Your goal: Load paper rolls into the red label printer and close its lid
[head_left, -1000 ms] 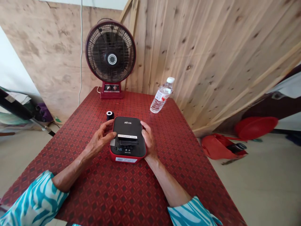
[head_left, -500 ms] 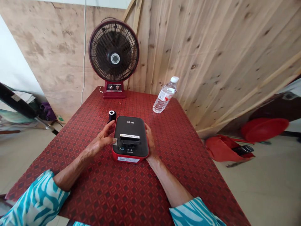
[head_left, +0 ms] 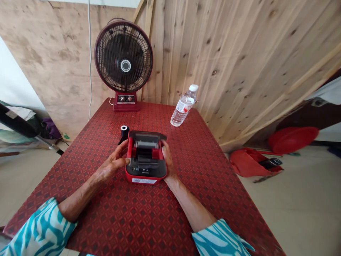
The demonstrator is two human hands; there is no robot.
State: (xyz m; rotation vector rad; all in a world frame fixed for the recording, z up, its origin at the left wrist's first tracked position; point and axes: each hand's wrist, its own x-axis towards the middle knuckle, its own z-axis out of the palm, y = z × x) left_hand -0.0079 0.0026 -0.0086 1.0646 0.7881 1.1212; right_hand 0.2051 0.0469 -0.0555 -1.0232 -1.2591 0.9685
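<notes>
The bench [head_left: 119, 220] gives the red-and-black printer [head_left: 149, 173] a flat seat near its middle, lid tilted up and bay exposed. The right hand [head_left: 169, 164] grasps its three o'clock side, the left hand [head_left: 113, 163] its nine o'clock side, seemingly to stop it sliding, forearms angled inward. A black roll [head_left: 124, 132] stands at its eleven o'clock, within reach. The left thumb meets a grey catch [head_left: 129, 161], perhaps pressing.
</notes>
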